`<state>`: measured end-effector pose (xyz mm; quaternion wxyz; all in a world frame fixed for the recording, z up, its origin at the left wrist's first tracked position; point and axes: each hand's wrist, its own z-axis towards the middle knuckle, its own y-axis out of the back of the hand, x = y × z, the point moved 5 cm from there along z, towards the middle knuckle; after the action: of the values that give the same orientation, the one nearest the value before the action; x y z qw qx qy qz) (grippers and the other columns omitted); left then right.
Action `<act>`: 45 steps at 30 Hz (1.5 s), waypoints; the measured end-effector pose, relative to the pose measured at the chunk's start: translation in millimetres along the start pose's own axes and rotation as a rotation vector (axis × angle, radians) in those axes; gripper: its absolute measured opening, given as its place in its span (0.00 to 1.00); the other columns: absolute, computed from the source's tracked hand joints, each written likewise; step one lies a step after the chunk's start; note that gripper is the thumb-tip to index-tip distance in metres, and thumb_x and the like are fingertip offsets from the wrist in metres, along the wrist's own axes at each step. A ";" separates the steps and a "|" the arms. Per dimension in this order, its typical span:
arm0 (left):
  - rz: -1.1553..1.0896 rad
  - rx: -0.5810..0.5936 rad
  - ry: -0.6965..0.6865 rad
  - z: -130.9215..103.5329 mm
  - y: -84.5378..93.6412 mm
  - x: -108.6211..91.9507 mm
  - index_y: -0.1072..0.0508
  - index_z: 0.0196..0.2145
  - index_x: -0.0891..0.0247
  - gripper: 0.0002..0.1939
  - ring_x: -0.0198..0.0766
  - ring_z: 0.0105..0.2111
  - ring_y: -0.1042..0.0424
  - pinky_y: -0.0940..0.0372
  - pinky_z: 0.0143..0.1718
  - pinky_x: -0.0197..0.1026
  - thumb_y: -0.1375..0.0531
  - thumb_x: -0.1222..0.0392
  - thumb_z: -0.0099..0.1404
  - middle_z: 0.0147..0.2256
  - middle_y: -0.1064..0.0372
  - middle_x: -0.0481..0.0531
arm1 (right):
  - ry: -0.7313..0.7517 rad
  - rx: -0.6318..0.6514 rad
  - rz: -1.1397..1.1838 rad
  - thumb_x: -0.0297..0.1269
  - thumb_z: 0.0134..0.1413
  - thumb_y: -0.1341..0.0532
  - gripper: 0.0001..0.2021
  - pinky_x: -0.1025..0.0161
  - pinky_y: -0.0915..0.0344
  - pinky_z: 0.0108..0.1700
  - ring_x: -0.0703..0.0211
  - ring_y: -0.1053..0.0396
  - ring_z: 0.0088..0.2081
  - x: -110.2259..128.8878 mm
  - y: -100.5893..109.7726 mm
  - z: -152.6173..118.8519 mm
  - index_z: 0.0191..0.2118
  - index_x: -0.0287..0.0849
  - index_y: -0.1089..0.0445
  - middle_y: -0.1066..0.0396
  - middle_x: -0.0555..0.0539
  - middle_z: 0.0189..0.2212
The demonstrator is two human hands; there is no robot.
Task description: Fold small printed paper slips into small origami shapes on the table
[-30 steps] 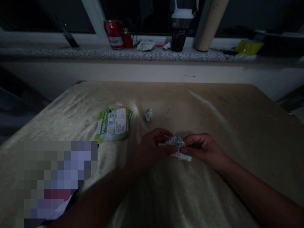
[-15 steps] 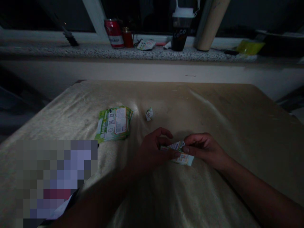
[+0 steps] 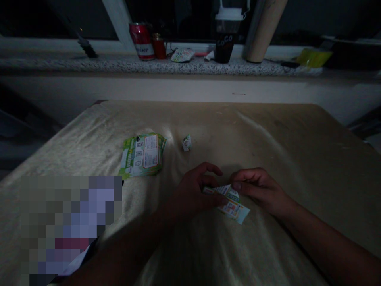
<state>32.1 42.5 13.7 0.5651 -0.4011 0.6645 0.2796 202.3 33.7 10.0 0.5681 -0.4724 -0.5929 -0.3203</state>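
Observation:
A printed paper leaflet (image 3: 235, 208), partly folded with a triangular flap, lies low over the cloth between my hands. My left hand (image 3: 202, 188) has its thumb pressed on the leaflet and its fingers curled around the far side. At the flap's upper right corner, my right hand (image 3: 257, 186) pinches with thumb and forefinger; how much paper is between the fingertips is partly hidden. To the left rests a stack of green printed leaflets (image 3: 143, 155). A small folded paper piece (image 3: 186, 143) stands farther back, beyond my left hand.
A wrinkled beige cloth covers the table (image 3: 282, 139). Behind it, the stone windowsill (image 3: 113, 65) carries a red can (image 3: 142, 41), an orange-red bottle (image 3: 159, 47), a lidded CoCo cup (image 3: 225, 39) and a cardboard tube (image 3: 264, 31). A pixelated patch covers the lower left.
The leaflet has turned, its lower right end swinging down and toward me, and more of its face shows. My left hand has shifted slightly right; the stack and small piece stay put.

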 end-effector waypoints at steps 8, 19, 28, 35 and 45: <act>-0.058 0.066 -0.018 0.9 -0.9 0.1 0.32 0.47 0.60 0.29 0.30 0.25 0.27 0.36 0.26 0.30 0.26 0.64 0.50 0.31 0.25 0.45 | -0.109 0.039 0.223 0.38 0.48 0.28 0.07 0.69 0.37 0.27 0.66 0.34 0.23 -7.2 -6.5 1.5 0.28 0.40 0.21 0.28 0.51 0.20; -0.151 0.110 0.055 4.3 3.3 7.4 0.36 0.55 0.57 0.38 0.38 0.31 0.23 0.31 0.32 0.37 0.26 0.63 0.50 0.37 0.23 0.50 | 0.239 0.134 0.016 0.34 0.58 0.33 0.14 0.66 0.30 0.38 0.61 0.25 0.38 6.4 -9.7 -3.2 0.50 0.48 0.25 0.23 0.47 0.38; -0.104 0.067 -0.012 5.8 3.0 12.2 0.37 0.57 0.57 0.33 0.33 0.29 0.28 0.34 0.31 0.35 0.30 0.58 0.58 0.31 0.28 0.45 | 0.513 0.107 -0.339 0.32 0.61 0.37 0.06 0.63 0.33 0.40 0.59 0.29 0.40 20.2 -9.7 -6.6 0.42 0.43 0.23 0.30 0.44 0.39; 0.129 -0.061 -0.230 4.6 6.4 7.8 0.32 0.53 0.58 0.21 0.41 0.45 0.28 0.32 0.43 0.42 0.35 0.54 0.64 0.48 0.30 0.55 | 0.546 0.029 -0.374 0.29 0.58 0.35 0.06 0.58 0.32 0.44 0.57 0.28 0.43 23.3 -5.9 -6.7 0.41 0.45 0.24 0.29 0.44 0.42; 0.175 -0.131 -0.321 -3.8 13.4 0.9 0.24 0.40 0.62 0.12 0.38 0.36 0.29 0.34 0.38 0.39 0.46 0.56 0.70 0.34 0.27 0.49 | 0.336 -0.103 -0.347 0.36 0.57 0.33 0.03 0.64 0.33 0.35 0.62 0.29 0.31 9.2 1.4 -3.8 0.35 0.43 0.25 0.25 0.49 0.29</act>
<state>18.6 46.1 12.5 0.6100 -0.3278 0.5786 0.4309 205.9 32.5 19.2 0.5704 -0.3316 -0.5454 -0.5169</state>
